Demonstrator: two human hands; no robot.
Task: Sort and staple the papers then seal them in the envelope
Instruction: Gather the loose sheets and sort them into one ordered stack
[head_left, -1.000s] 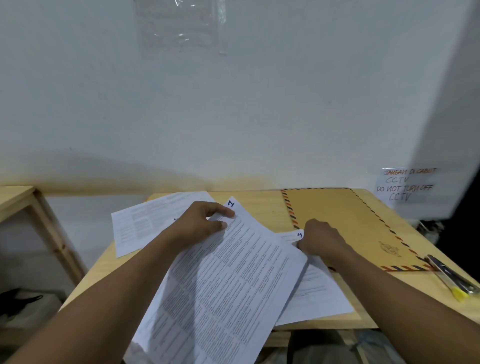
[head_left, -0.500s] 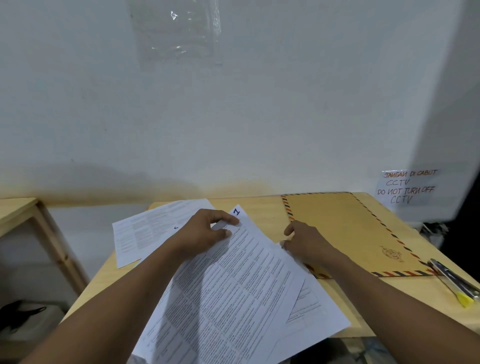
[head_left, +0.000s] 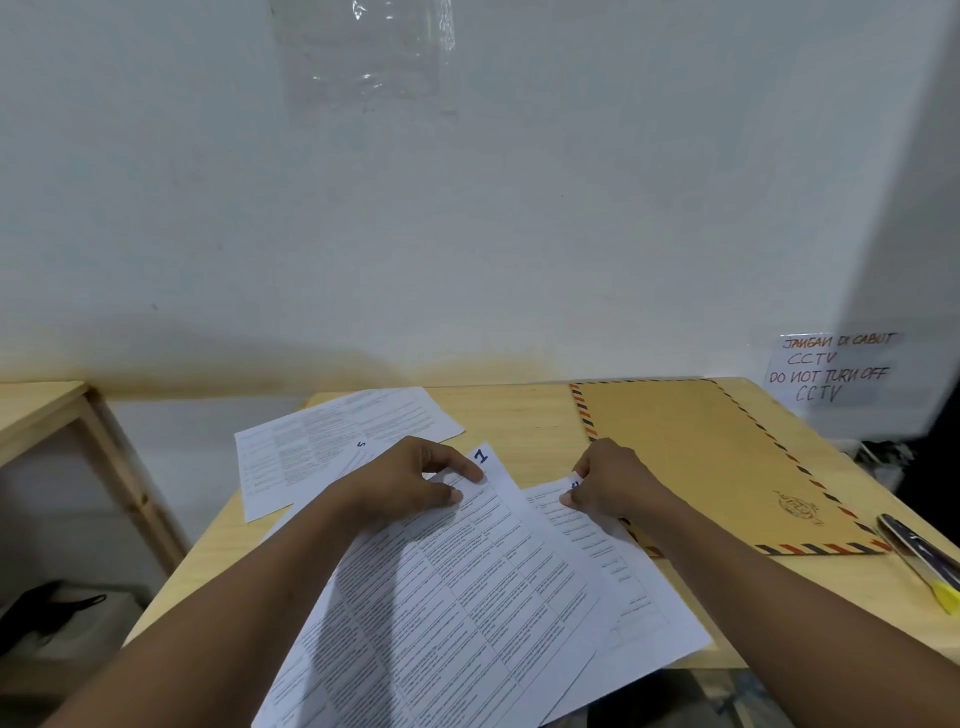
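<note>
Wooden desk (head_left: 519, 415) is carrying the papers (head_left: 332, 441) up front, left hand (head_left: 415, 483) pinching sheet 1 (head_left: 467, 597) near its top corner, right hand (head_left: 608, 483) pinching the second sheet (head_left: 628, 597) at its top edge; they're looking light, floppy and slidey, so corners seem best.

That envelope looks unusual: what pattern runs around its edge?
Slanted red and dark stripes border the brown envelope, airmail style; the head view, the only one, shows it.

Light wooden table (head_left: 519, 415) with scattered printed sheets (head_left: 332, 441), a brown stripe-edged envelope (head_left: 701, 457), two pens (head_left: 914, 551)
</note>
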